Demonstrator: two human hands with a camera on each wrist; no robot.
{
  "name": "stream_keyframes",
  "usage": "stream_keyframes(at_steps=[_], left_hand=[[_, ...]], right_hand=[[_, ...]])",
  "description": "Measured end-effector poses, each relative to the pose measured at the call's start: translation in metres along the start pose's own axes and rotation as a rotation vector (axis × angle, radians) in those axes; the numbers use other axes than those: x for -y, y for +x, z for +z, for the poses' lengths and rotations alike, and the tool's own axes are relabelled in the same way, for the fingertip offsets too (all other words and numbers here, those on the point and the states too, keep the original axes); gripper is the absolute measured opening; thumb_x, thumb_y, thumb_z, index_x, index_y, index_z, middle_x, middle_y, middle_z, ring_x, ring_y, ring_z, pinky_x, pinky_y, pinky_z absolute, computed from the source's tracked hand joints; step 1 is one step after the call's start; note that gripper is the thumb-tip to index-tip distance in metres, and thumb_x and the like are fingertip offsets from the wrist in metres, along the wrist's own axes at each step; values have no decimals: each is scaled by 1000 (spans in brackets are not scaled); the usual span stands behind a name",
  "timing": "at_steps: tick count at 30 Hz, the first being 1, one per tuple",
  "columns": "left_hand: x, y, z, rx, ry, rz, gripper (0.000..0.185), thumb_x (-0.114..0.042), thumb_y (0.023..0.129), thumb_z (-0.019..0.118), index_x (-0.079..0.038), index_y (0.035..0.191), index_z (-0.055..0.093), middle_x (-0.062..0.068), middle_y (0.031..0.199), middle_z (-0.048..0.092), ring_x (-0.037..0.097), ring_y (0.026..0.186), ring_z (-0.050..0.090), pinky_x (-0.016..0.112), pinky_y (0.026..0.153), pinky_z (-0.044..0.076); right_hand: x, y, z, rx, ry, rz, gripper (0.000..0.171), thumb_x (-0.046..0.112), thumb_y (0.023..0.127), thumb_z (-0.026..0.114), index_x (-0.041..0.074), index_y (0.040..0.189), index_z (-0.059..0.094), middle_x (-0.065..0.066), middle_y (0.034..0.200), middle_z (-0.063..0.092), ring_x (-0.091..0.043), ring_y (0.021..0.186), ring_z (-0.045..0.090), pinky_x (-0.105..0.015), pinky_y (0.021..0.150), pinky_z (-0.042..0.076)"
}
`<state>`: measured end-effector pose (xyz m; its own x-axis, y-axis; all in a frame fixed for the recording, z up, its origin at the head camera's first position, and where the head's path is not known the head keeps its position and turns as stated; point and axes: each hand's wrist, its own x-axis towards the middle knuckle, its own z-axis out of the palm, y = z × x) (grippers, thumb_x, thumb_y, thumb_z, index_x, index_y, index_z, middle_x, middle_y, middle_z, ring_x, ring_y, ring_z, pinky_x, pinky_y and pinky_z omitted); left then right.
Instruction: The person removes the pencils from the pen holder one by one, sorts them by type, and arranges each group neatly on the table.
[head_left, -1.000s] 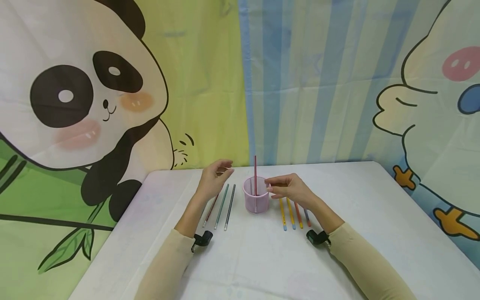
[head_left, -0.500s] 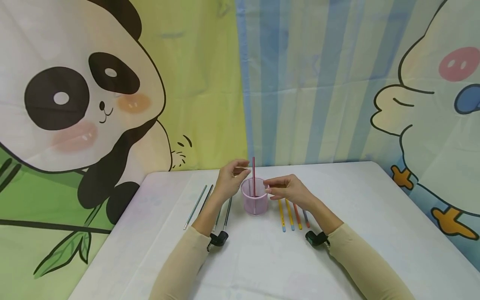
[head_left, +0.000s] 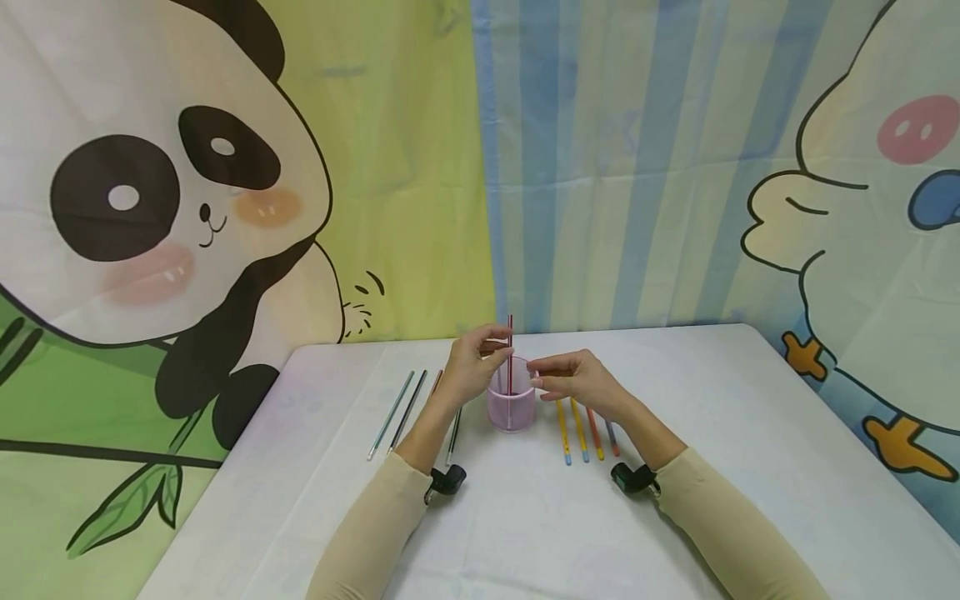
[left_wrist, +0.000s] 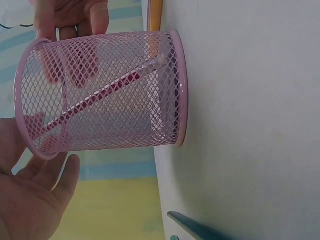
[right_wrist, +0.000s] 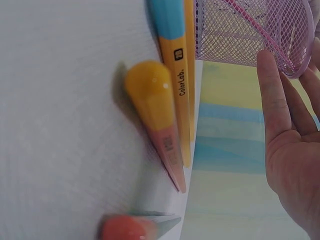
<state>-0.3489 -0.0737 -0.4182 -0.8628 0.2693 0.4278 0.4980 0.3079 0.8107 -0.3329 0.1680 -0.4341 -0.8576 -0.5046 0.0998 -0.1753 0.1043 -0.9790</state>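
Observation:
A pink mesh pencil cup stands upright on the table. Leaning inside it is a red pencil, whose upper end rises above the rim. At the cup's left side, my left hand has thumb and fingertips at the red pencil just over the rim, pinching it. From the right, my right hand holds the cup near its rim, with fingers showing through the mesh in the left wrist view. My right index finger overlaps the cup's wall in the right wrist view.
Dark and teal pencils lie left of the cup, partly hidden by my left forearm. To the right lie yellow pencils, an orange-red pencil and a bluish pencil. The white table meets a printed curtain behind.
My left hand has moved right from over the left-hand pencils to the red pencil in the cup. My right hand stays at the cup, and the view has shifted slightly.

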Motion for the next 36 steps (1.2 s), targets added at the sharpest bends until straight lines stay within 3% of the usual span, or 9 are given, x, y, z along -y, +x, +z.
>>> stream_keyframes(at_steps=[7,16,29,36], left_hand=[[3,-2,4,5,39,-21,28,-11,99,72,-16,126,71,3,126,74,22,110,73,37,90,62],[3,-1,5,5,51,-18,29,-5,97,72,-14,125,72,4,122,75,22,107,74,37,92,61],[4,0,2,-19,47,20,29,-2,96,73,-9,124,72,8,118,76,23,105,75,36,91,61],[2,-1,1,-31,21,25,29,-2,97,72,-11,124,73,7,119,76,23,108,75,35,89,62]], right_hand=[[1,-1,1,3,9,-5,53,16,97,75,-10,140,58,-30,147,56,-33,128,65,-46,94,60],[1,0,1,-12,5,4,47,17,96,76,-4,137,65,-22,142,63,-24,122,69,-44,92,61],[0,2,1,-14,5,-2,44,16,96,76,-3,136,66,-21,141,64,-21,120,70,-43,91,62],[-2,1,-1,3,12,-10,46,14,97,74,-6,137,63,-24,143,62,-32,126,67,-45,92,62]])
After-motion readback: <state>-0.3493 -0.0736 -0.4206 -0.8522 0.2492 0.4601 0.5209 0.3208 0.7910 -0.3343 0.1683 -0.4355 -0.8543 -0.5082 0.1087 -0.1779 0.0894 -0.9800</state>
